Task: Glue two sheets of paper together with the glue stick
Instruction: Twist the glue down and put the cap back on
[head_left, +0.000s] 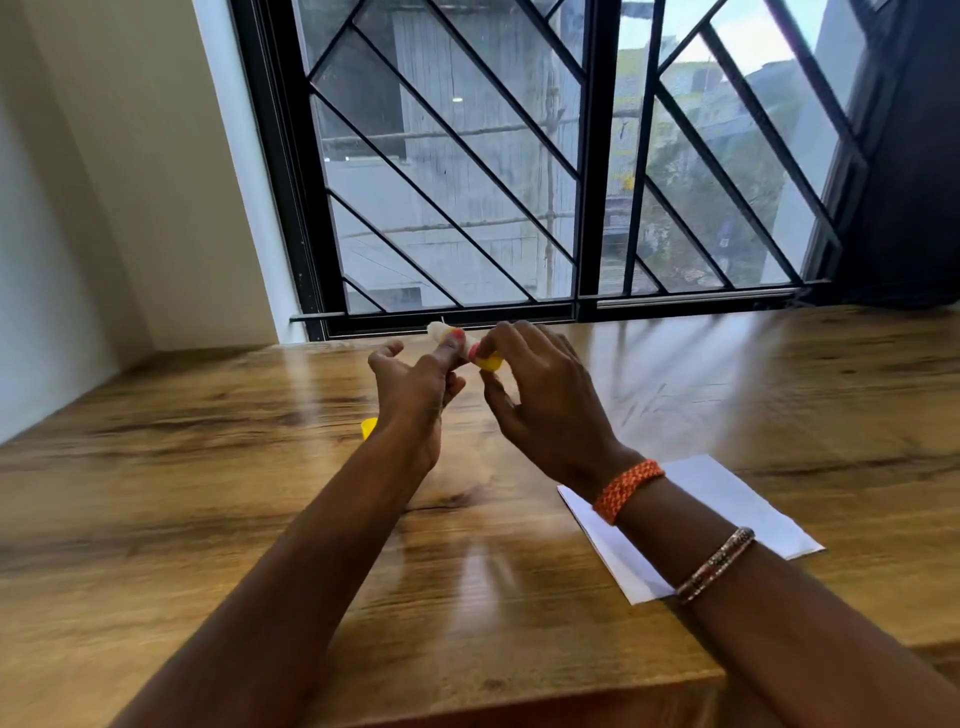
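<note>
Above the far middle of the wooden table (218, 467), at about 12 o'clock from the person, the glue stick (462, 345) is held in the air, white tip pointing left. The left hand (415, 384) pinches its barrel with thumb and forefinger, other fingers spread; the right hand (540, 395) pinches its yellow base end. A yellow cap (368, 427) lies just beside the left wrist. White paper (727, 514) lies at 3 o'clock, under the right forearm
</note>
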